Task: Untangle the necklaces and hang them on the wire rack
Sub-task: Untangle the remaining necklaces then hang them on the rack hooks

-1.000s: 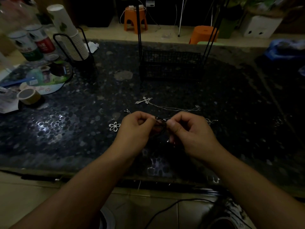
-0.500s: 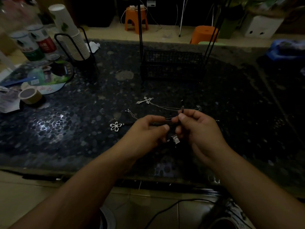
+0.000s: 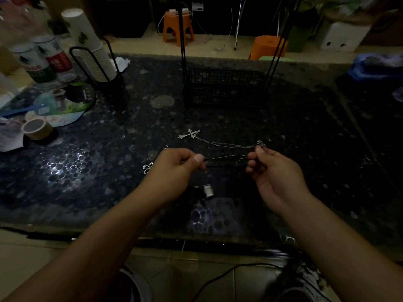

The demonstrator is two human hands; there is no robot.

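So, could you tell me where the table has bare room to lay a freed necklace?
Bare: right of the wire rack and right hand. Crowded: far left, cups, tape; cross necklace beyond left hand.

Your dark pebble-patterned glossy table (image 3: 305,149) carries a black wire rack (image 3: 224,88) at twelve o'clock, a silver cross-pendant chain necklace (image 3: 192,134) at centre, a beige tape roll (image 3: 37,128) at nine, stacked white paper cups (image 3: 91,46) at ten.
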